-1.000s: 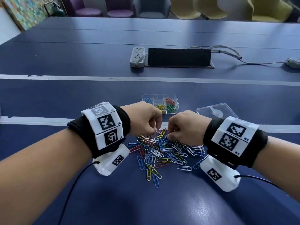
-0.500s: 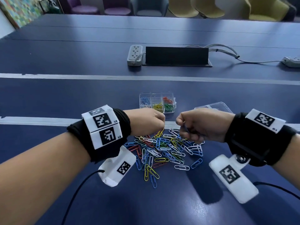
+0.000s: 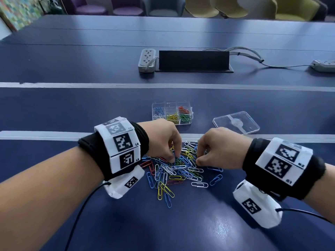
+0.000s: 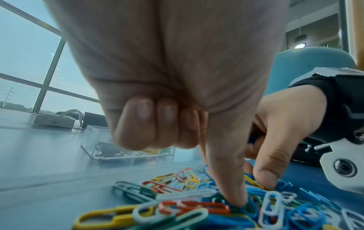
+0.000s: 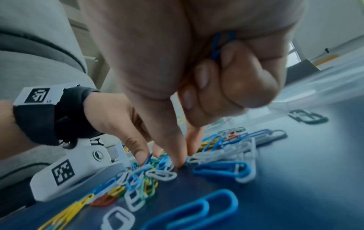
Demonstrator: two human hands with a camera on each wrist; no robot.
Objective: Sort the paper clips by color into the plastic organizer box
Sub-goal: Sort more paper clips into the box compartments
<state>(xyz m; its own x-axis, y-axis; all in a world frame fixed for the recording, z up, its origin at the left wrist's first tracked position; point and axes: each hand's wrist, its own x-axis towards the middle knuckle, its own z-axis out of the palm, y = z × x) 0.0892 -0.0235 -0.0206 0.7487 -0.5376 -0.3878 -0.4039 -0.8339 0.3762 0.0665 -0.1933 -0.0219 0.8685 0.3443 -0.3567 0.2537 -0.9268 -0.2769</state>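
L hand [image 3: 164,137] hung knuckles-up over the clips [image 3: 178,169], three fingers [image 4: 149,124] curled tight into the palm, index and thumb stretched down w/ tips pressed into the pile; whether they actually pinched a clip couldn't be told. R hand [image 3: 220,146] sat just beside it, nearly touching, same pose: outer fingers folded and trapping a blue clip [image 5: 221,45] against the palm, thumb and index reaching down w/ tips touching the heap. The clips were thin bent-wire loops w/ glossy coating in blue, white, yellow, green, red and orange, lying flat and overlapping in a loose heap on the table [image 3: 72,105], a smooth dark-blue top w/ pale stripes. Beyond the hands, near the pile, stood the box [image 3: 172,113], clear hard plastic, rectangular, split into small compartments: blue and white clips in the left ones, yellow in a middle one, red and green on the right. Its lid [image 3: 235,122], flat, clear, w/ rounded corners, lay just right of it, apart. Both wrists wore black fabric bands w/ white blocks printed in black-and-white square codes. Farther back lay a grey power strip [image 3: 146,59] and a black flap [image 3: 194,60].
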